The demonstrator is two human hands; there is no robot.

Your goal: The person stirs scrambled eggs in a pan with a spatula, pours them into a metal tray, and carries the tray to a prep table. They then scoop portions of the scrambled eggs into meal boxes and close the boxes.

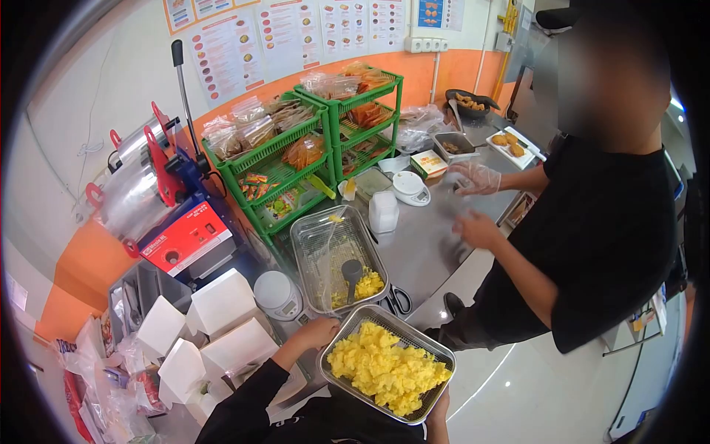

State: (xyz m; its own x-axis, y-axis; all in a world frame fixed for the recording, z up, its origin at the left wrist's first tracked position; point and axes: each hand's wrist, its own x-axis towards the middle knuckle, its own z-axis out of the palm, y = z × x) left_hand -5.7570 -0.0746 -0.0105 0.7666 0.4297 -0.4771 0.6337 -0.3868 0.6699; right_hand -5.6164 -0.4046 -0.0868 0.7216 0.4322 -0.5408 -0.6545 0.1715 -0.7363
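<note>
A metal tray [425, 344] heaped with scrambled egg [384, 364] is held close to my body, tilted a little. My left hand [318, 332] grips its upper left corner. My right hand [439, 411] holds the lower right side, its fingers partly hidden under the tray. Just beyond, on the steel counter, lies a larger metal tray [310, 259] with a smaller heap of egg and a dark-handled utensil [353, 271] standing in it. Black-handled scissors [400, 300] lie beside that tray.
White open boxes [235, 348] and a kitchen scale [278, 294] stand at the left. Behind are a red sealing machine [186, 237] and green racks [270, 174] with packets. A co-worker [592, 222] in black stands at the right, one hand gloved, near another scale [411, 188].
</note>
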